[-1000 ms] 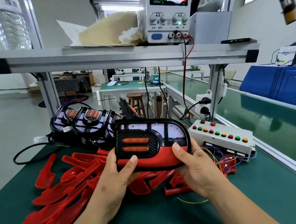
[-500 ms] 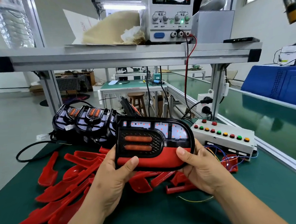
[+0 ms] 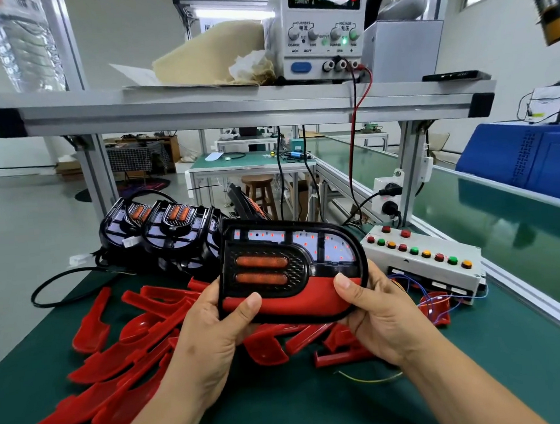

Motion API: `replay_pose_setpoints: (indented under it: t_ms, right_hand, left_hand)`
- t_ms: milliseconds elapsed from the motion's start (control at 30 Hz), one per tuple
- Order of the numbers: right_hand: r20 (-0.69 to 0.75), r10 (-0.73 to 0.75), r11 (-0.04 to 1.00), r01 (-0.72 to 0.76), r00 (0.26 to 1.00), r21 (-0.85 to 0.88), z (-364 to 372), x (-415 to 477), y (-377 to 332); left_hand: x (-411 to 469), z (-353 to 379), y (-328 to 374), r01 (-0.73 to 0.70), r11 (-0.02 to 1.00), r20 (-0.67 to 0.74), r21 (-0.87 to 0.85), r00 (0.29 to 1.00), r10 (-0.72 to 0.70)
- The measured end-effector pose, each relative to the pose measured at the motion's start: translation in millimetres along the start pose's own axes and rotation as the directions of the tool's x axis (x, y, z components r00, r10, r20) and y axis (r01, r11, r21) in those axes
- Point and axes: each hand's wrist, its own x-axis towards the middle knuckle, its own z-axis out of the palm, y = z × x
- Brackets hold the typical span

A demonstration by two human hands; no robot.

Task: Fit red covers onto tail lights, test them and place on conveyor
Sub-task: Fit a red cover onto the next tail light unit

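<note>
1. Gripping tail light (image 3: 291, 263) mid-air above loose covers (image 3: 118, 369): left hand (image 3: 211, 340), right hand (image 3: 380, 317), fingers clamped on its ends.
2. Uneven thumb pressure could leave red cover (image 3: 297, 301) half-seated, popping off during test.

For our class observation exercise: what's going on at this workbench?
A person holds one tail light in both hands, left hand and right hand gripping its lower edge, thumbs on its red cover. Below, loose red covers lie on the green mat; other tail lights are stacked behind. A button box sits to the right.
</note>
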Motion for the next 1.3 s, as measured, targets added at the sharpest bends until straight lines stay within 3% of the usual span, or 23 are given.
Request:
replay_pose_setpoints:
  t_ms: [367,533,800,933,967,1033,1067,1133,1200,1300]
  right_hand:
    - [-0.103,0.038,0.999,-0.039,0.994,-0.002,-1,0,-1]
    - [-0.059,0.096,0.995,-0.094,0.994,0.043,-3,-1,-7]
    - [-0.083,0.034,0.999,-0.032,0.996,0.024,-8,2,-3]
    - [-0.127,0.052,0.998,-0.049,0.991,0.027,-14,5,-9]
    - [-0.139,0.055,0.998,-0.049,0.989,0.051,-16,5,-10]
    - [-0.174,0.056,0.993,-0.037,0.983,0.109,-18,6,-13]
    - [-0.192,0.06,0.99,-0.034,0.98,0.134,-18,6,-13]
    - [-0.223,0.073,0.986,-0.037,0.972,0.161,-16,6,-13]
    - [-0.244,0.083,0.985,-0.043,0.966,0.165,-12,5,-12]
    - [-0.267,0.088,0.983,-0.04,0.96,0.179,-8,4,-12]
  left_hand:
    - [3,-5,2,0.042,0.997,0.033,0.064,0.998,-0.044]
    - [3,-8,4,0.046,0.997,0.067,0.062,0.997,-0.05]
    - [2,-5,2,0.052,0.999,0.013,0.009,0.999,-0.052]
    - [-1,-6,14,0.064,0.965,0.083,0.256,0.993,-0.088]
    - [-1,-14,20,0.055,0.939,0.043,0.34,0.996,-0.074]
    - [1,-39,39,0.08,0.87,-0.212,0.487,0.977,0.028]
    - [1,-55,50,0.116,0.806,-0.331,0.581,0.938,0.104]
    - [2,-84,70,0.26,0.608,-0.429,0.75,0.891,0.148]
    - [8,-103,77,0.38,0.383,-0.413,0.842,0.911,0.005]
    - [15,-104,67,0.389,0.078,-0.359,0.918,0.898,-0.256]
